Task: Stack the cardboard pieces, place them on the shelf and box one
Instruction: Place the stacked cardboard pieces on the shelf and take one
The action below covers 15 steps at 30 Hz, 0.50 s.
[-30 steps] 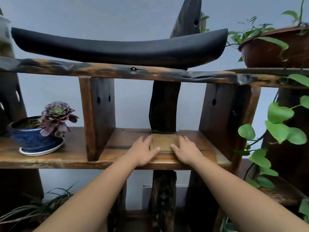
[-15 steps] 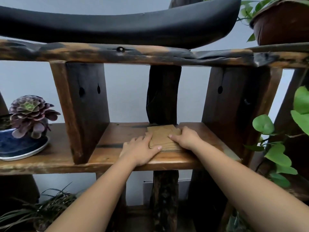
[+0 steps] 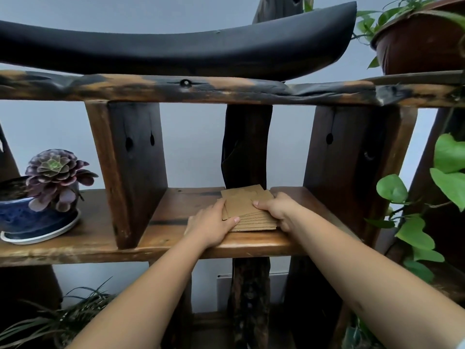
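Note:
A stack of several brown cardboard pieces (image 3: 245,205) lies on the wooden shelf board (image 3: 181,212), in the middle bay before a dark post. The pieces sit fanned and slightly askew. My left hand (image 3: 211,222) rests against the stack's left side, thumb on top of its front corner. My right hand (image 3: 279,210) grips the right edge, with a finger laid across the top piece. No box is in view.
A purple succulent in a blue pot (image 3: 42,200) stands on the shelf to the left. Dark wooden uprights (image 3: 130,172) flank the bay. A black curved piece (image 3: 176,49) lies on the upper board. Trailing green leaves (image 3: 412,222) hang at the right.
The view has come closer to the shelf. The stack has shifted from neat to fanned and askew, and my hands have closed in on its two sides.

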Available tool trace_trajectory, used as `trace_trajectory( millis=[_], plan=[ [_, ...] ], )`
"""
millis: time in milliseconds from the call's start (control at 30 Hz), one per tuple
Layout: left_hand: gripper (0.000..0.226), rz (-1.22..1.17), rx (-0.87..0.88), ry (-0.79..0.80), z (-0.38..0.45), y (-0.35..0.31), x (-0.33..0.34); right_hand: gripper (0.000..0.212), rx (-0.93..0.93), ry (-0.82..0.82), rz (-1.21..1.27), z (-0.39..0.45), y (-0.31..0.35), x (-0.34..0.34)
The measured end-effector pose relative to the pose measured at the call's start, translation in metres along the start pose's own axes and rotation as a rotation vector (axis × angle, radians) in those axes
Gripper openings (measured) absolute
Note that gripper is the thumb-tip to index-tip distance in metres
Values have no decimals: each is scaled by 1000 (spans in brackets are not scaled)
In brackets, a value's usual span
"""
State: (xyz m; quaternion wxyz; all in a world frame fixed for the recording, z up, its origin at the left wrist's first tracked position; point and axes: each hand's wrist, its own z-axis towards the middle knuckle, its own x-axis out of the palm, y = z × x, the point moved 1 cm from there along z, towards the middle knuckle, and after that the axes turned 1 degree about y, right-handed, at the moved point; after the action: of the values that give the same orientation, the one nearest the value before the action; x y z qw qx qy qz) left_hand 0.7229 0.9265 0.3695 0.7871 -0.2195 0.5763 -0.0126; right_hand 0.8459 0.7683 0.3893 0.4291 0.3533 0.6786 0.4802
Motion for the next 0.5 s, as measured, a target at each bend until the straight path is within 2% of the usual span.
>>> trace_trajectory(
  millis=[133, 233, 300, 400, 500],
  plan=[
    [76, -210, 46, -89, 0, -2, -3, 71, -69, -30, 70, -5, -4, 4],
    [87, -686, -33, -98, 0, 1, -10, 65, -158, -36, 141, -12, 0, 1],
    [89, -908, -103, -72, -1, 1, -13, 59, -252, -12, 163, -20, 4, -1],
    [64, -957, -64, -109, 0, -3, -18, 47, -436, 13, 31, -34, 10, -4],
    [69, -854, 13, -177, 1, -5, -25, 44, -504, 30, 27, -41, 12, -9]
  ],
)
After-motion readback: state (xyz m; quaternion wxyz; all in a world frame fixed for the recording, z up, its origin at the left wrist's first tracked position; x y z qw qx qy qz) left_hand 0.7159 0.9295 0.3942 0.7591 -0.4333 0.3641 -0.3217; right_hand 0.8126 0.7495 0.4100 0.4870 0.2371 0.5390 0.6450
